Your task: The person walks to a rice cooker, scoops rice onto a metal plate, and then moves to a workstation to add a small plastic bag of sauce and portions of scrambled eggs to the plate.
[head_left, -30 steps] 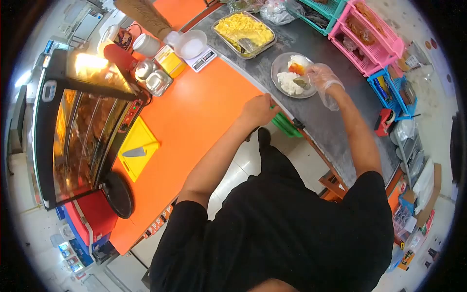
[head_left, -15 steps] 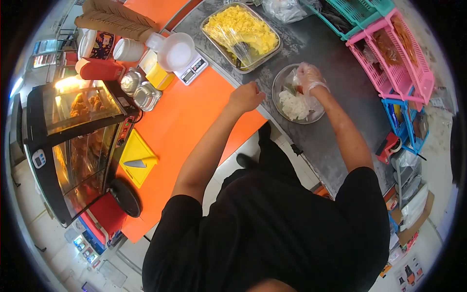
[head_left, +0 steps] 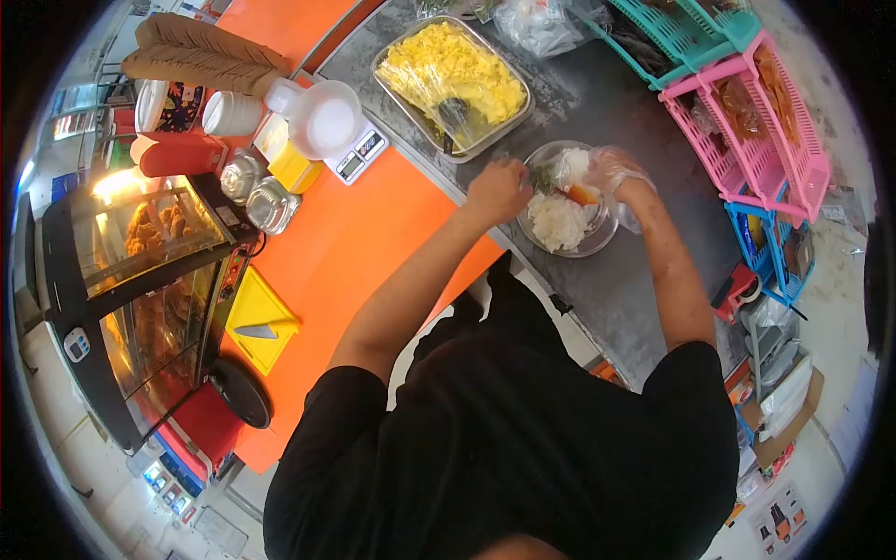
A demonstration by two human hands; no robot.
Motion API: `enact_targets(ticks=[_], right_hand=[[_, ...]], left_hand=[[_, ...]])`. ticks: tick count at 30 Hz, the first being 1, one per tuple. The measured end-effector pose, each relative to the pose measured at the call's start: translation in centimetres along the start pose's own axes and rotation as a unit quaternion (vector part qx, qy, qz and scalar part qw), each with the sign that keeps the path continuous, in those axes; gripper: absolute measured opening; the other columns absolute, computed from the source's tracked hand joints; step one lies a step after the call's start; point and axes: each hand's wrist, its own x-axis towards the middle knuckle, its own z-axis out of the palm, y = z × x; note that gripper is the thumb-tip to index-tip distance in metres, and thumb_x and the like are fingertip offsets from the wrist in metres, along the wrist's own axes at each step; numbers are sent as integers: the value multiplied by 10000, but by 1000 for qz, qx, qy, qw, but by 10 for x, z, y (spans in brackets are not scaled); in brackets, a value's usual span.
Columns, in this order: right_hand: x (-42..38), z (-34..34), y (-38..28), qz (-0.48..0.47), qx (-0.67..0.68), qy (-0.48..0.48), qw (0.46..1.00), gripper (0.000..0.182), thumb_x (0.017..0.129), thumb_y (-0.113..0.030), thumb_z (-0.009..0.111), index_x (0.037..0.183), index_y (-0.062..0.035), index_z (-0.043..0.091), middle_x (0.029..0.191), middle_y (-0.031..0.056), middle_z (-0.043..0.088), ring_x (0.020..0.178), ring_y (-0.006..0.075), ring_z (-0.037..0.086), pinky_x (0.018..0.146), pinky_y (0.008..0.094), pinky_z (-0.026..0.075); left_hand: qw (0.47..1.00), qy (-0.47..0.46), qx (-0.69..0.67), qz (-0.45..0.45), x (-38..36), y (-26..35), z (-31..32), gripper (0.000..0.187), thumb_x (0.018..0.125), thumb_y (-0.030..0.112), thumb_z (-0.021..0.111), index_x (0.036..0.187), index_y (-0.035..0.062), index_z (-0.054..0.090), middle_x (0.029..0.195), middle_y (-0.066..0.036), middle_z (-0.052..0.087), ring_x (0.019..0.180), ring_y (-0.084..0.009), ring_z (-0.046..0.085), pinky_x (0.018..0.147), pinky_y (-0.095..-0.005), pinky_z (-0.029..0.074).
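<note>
A round clear bowl (head_left: 597,245) stands on the dark grey counter, with white rice (head_left: 558,222), green leaves (head_left: 541,177) and an orange-red piece of food (head_left: 582,195) in it. My left hand (head_left: 501,192) is bare, its fingers curled together at the bowl's left rim. I cannot make out what, if anything, they pinch. At the opposite rim is my right hand (head_left: 618,172), in a clear plastic glove, with bent fingers over the bowl's edge. Its grip is partly hidden, and loose clear plastic hangs below the wrist.
Behind the bowl lies a film-covered tray (head_left: 381,77) of yellow food with a dark spoon. Pink (head_left: 695,140) and teal (head_left: 644,37) baskets line the right side. A kitchen scale (head_left: 359,157), a knife (head_left: 256,331) on a yellow board (head_left: 252,289) and a heated display case (head_left: 140,280) are left.
My left hand has moved to the bowl's left rim. My right hand has shifted from above the food to the right rim, uncovering the orange-red piece. The view has turned slightly.
</note>
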Motion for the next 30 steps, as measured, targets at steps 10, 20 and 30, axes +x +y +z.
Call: enact_targets(ticks=[10,20,30], right_hand=[[161,-87,-60,-287,99,304,903,256,767,-263,592,916,-58,625,869,140,644,844,284,616,739,360,475],[286,-91,-156,-235,-271,294,886,237,706,-192,605,878,-54,693,958,170,650,896,299,639,761,392,513],[260,-123,-197,-165,-22,257,952,437,738,-375,609,1039,-60,644,1099,161,613,1009,296,596,839,414,485]], left_hand=[[994,34,29,96,14,9,31,292,723,172,561,989,55,592,1018,-103,578,962,-304,516,796,-410,469],[991,119,-33,59,-13,18,-13,295,712,124,607,991,43,556,1063,-124,553,992,-314,513,827,-392,459],[968,154,-194,-43,-52,12,-54,183,777,64,583,951,21,548,995,-134,553,872,-311,576,731,-364,477]])
